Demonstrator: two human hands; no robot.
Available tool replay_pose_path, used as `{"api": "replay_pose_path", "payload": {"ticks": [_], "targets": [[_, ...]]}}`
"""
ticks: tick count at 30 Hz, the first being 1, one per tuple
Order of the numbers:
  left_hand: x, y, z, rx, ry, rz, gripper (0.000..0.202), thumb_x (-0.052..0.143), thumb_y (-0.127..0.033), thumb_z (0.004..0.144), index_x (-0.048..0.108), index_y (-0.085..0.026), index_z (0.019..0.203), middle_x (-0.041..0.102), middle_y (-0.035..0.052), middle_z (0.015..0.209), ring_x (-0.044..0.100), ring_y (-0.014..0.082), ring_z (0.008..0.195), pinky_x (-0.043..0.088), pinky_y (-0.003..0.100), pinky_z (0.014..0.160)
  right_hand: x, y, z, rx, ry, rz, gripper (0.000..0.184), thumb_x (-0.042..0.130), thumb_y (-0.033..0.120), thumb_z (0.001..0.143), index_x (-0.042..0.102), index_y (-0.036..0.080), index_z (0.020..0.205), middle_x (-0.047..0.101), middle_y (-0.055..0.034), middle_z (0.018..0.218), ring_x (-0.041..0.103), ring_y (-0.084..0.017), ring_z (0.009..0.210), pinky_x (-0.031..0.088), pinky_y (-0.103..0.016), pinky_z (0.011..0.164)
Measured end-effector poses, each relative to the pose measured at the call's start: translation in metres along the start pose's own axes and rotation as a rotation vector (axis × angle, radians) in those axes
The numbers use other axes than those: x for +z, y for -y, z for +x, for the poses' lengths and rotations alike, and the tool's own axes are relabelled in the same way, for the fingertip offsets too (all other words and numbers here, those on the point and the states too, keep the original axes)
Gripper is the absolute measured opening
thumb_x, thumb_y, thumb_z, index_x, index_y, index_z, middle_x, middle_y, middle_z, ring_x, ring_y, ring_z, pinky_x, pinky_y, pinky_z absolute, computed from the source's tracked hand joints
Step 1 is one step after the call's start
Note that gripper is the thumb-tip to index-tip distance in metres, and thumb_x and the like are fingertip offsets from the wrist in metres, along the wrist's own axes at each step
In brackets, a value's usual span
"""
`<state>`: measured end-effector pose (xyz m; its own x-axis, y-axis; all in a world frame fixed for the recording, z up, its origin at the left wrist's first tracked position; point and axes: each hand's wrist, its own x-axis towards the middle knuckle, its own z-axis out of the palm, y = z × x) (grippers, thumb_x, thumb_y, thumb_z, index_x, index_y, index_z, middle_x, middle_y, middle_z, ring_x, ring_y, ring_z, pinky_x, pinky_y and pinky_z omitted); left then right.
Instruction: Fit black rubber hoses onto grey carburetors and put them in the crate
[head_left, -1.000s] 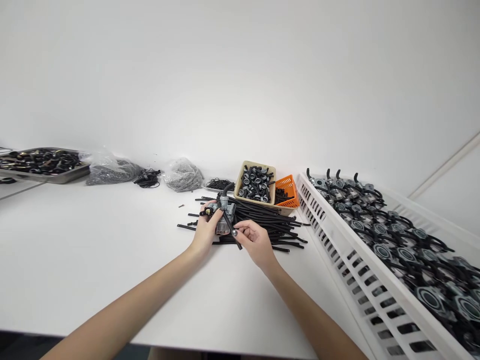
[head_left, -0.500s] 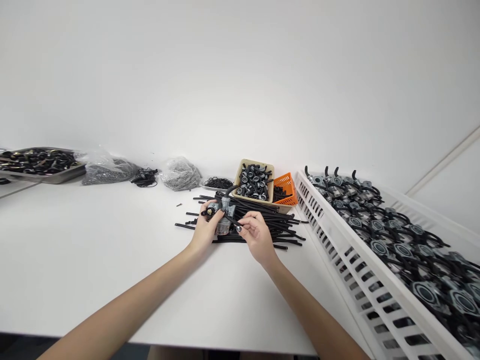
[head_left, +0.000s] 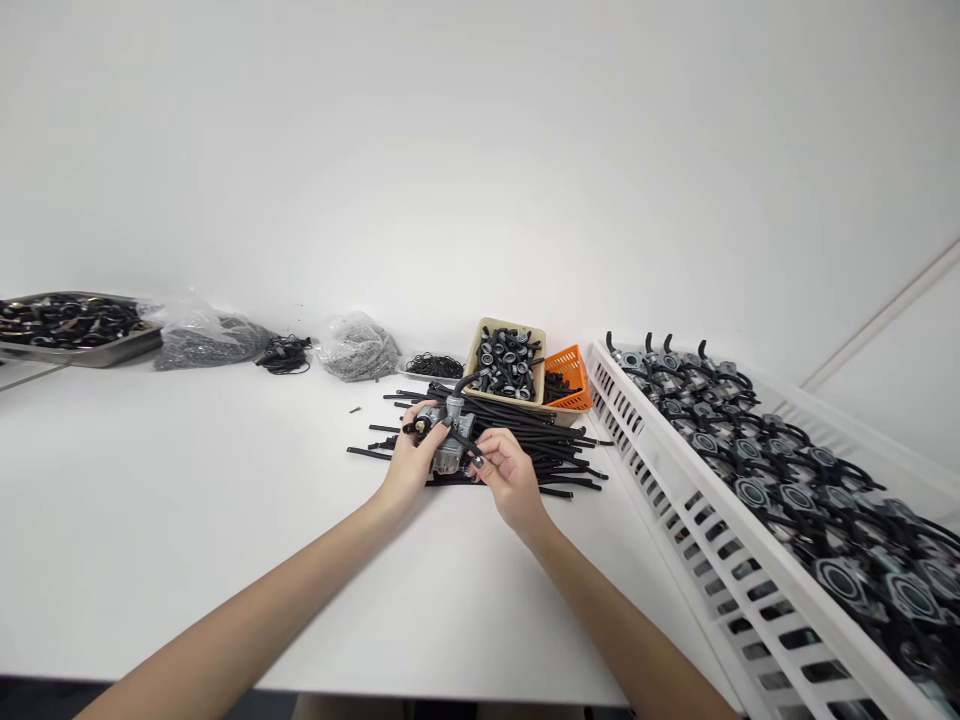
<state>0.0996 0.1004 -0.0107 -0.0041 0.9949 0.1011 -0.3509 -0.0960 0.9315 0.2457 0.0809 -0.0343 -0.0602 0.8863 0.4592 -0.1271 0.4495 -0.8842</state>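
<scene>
A carburetor (head_left: 450,440) is held above the desk (head_left: 187,500), wrapped by the fingers of the left hand (head_left: 411,465), while a thin black hose (head_left: 463,442) is pinched by the fingers of the right hand (head_left: 510,475). Hose-fitted carburetors (head_left: 795,500) are packed in a white slatted tray (head_left: 675,480) right of the fingers; loose black hoses (head_left: 540,445) lie piled beneath and beyond them.

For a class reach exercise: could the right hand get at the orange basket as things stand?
Probably yes: only low black hoses lie between the right hand and the orange basket.
</scene>
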Motion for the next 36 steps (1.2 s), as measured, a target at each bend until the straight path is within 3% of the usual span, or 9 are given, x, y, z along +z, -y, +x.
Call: {"api": "replay_pose_path", "payload": {"ticks": [4,10,15,21,23,24,28,32,36], "targets": [[0.0,0.0,0.0,-0.009,-0.002,-0.012,0.055,0.073,-0.038,0.069,0.05,-0.023,0.118,0.059,-0.0016,0.082,0.057,0.0129,0.06,0.051,0.024,0.052,-0.003,-0.002,0.001,-0.026,-0.023,-0.085,0.022,0.069,0.04,0.079,0.06,0.02,0.076,0.049,-0.0031,0.093,0.055,-0.011,0.065,0.048,-0.028,0.057],[0.0,0.001,-0.001,-0.056,0.023,-0.038,0.06,0.074,-0.042,0.067,0.05,-0.023,0.119,0.06,-0.0009,0.083,0.059,0.0143,0.058,0.052,0.026,0.049,-0.007,-0.004,0.007,-0.064,-0.169,-0.179,0.018,0.072,0.034,0.074,0.064,0.02,0.065,0.049,-0.0027,0.081,0.049,-0.014,0.07,0.041,-0.026,0.055],[0.002,-0.001,-0.003,-0.108,0.024,-0.033,0.064,0.075,-0.044,0.065,0.05,-0.023,0.12,0.059,-0.0013,0.08,0.058,0.0147,0.057,0.053,0.028,0.048,-0.008,-0.002,0.008,-0.045,-0.181,-0.183,0.014,0.074,0.029,0.07,0.066,0.02,0.062,0.049,-0.0019,0.077,0.046,-0.013,0.066,0.037,-0.025,0.052],[0.003,-0.004,-0.004,-0.049,0.041,-0.016,0.057,0.073,-0.043,0.069,0.051,-0.024,0.118,0.06,-0.0013,0.083,0.057,0.0129,0.058,0.052,0.025,0.05,-0.008,0.007,0.005,-0.06,-0.196,-0.343,0.011,0.073,0.022,0.07,0.068,0.021,0.06,0.053,-0.0004,0.074,0.043,-0.011,0.058,0.036,-0.026,0.052],[0.003,-0.006,-0.004,-0.038,0.034,-0.02,0.054,0.073,-0.043,0.07,0.053,-0.024,0.116,0.06,-0.0015,0.083,0.057,0.0129,0.059,0.051,0.024,0.05,-0.009,0.007,0.005,-0.073,-0.208,-0.355,0.007,0.076,0.023,0.068,0.069,0.021,0.068,0.055,-0.0007,0.079,0.046,-0.011,0.061,0.04,-0.026,0.055],[0.002,-0.006,-0.004,-0.042,0.034,-0.02,0.054,0.073,-0.043,0.07,0.053,-0.024,0.116,0.06,-0.0015,0.082,0.057,0.0132,0.059,0.051,0.024,0.05,-0.01,0.006,0.005,-0.067,-0.21,-0.343,0.014,0.079,0.023,0.065,0.071,0.021,0.077,0.057,-0.0015,0.085,0.049,-0.011,0.064,0.043,-0.026,0.058],[0.002,-0.001,-0.004,-0.076,0.068,-0.024,0.056,0.075,-0.046,0.069,0.054,-0.024,0.116,0.062,-0.0003,0.085,0.059,0.0144,0.061,0.051,0.025,0.049,-0.006,-0.005,0.006,0.07,-0.179,-0.124,0.068,0.082,0.034,0.064,0.055,0.027,0.126,0.06,-0.0091,0.121,0.062,-0.017,0.088,0.054,-0.03,0.073],[0.003,0.002,-0.006,-0.112,0.11,-0.027,0.058,0.076,-0.046,0.068,0.053,-0.024,0.116,0.063,0.0014,0.091,0.06,0.015,0.064,0.051,0.024,0.048,-0.003,-0.011,0.005,0.155,-0.082,0.043,0.06,0.074,0.046,0.074,0.055,0.022,0.126,0.071,-0.0111,0.111,0.068,-0.024,0.1,0.055,-0.039,0.088],[0.006,-0.003,-0.009,-0.159,0.107,-0.037,0.06,0.075,-0.047,0.066,0.052,-0.022,0.116,0.061,0.0008,0.08,0.057,0.0157,0.059,0.049,0.024,0.044,-0.006,-0.008,0.004,0.136,-0.077,-0.085,0.054,0.072,0.043,0.077,0.06,0.019,0.124,0.075,-0.0105,0.102,0.07,-0.024,0.096,0.052,-0.043,0.095]]}}
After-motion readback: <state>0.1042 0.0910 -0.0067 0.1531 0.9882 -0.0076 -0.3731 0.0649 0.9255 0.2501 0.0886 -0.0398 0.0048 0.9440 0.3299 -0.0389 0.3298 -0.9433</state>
